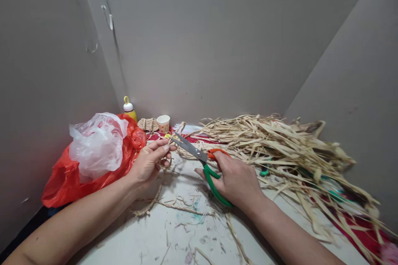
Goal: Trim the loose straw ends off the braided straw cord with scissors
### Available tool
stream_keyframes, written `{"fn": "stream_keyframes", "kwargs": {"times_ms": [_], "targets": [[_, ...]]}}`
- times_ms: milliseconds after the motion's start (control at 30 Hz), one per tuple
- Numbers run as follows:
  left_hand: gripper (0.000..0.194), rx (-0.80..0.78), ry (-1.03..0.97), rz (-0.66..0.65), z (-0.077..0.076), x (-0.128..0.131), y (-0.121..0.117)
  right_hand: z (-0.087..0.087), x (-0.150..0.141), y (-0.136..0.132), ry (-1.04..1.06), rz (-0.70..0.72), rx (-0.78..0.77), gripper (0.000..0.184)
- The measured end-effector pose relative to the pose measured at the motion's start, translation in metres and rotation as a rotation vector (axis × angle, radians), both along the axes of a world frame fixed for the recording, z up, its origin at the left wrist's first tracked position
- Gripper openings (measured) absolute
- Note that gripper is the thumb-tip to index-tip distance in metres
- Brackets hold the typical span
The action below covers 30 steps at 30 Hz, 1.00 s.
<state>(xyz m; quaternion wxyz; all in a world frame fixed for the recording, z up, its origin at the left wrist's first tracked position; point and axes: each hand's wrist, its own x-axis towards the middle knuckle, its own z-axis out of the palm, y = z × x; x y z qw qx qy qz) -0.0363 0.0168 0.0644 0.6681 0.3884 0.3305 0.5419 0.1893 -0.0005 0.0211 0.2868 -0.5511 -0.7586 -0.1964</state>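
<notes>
My right hand [239, 178] grips a pair of scissors [215, 189] by its green and orange handles, with the blades parted and pointing up and left. The blade tips reach the fingertips of my left hand [154, 159], where thumb and fingers pinch a thin braided straw cord [160, 188]. From that hand the cord hangs down to the table and lies across it below my hands. Close behind the fingertips is a small yellow thing, too small to name.
Long dry straw strands [264, 136] are heaped on the right of the white table [146, 244]. A red plastic bag [62, 174] with a whitish bag [98, 145] is at left. Behind stand a yellow bottle [129, 109], a woven straw piece [148, 124] and a paper cup [163, 124]. Grey panels enclose the table.
</notes>
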Motion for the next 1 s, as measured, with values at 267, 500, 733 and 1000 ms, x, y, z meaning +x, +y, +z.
{"fn": "stream_keyframes", "kwargs": {"times_ms": [267, 500, 733, 1000], "targets": [[0.022, -0.021, -0.018, -0.008, 0.0007, 0.0016, -0.0023, -0.0002, -0.0004, 0.0006, -0.040, 0.008, 0.109, 0.033], [0.024, -0.050, -0.023, 0.002, 0.0037, 0.0027, -0.0029, -0.0028, 0.0008, 0.0014, -0.044, 0.009, 0.178, 0.036], [0.023, -0.043, -0.027, 0.008, 0.0044, 0.0021, -0.0031, -0.0044, 0.0016, 0.0019, -0.049, 0.010, 0.210, 0.036], [0.022, -0.040, -0.022, -0.005, 0.0043, 0.0023, -0.0018, -0.0038, 0.0019, 0.0019, -0.026, 0.018, 0.220, 0.035]]}}
